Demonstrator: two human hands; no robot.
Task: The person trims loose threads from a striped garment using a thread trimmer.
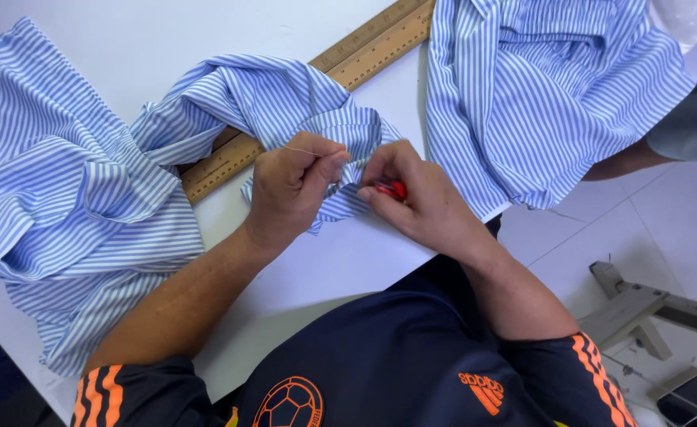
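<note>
Left hand (291, 188): fingers pinched on a fold of the blue-striped shirt (285, 103) mid-bench.
Right hand (412, 194): fingers closed around a small red tool (394, 188), mostly hidden.
Wooden ruler (348, 59): partly covered by fabric.
White bench (167, 39): far edge cut off.

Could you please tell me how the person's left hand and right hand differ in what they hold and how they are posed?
The left hand pinches striped fabric and a thin thread; the right hand pinches a small red tool. The left fist curls upward; the right points leftward. Both meet over the white table.
</note>
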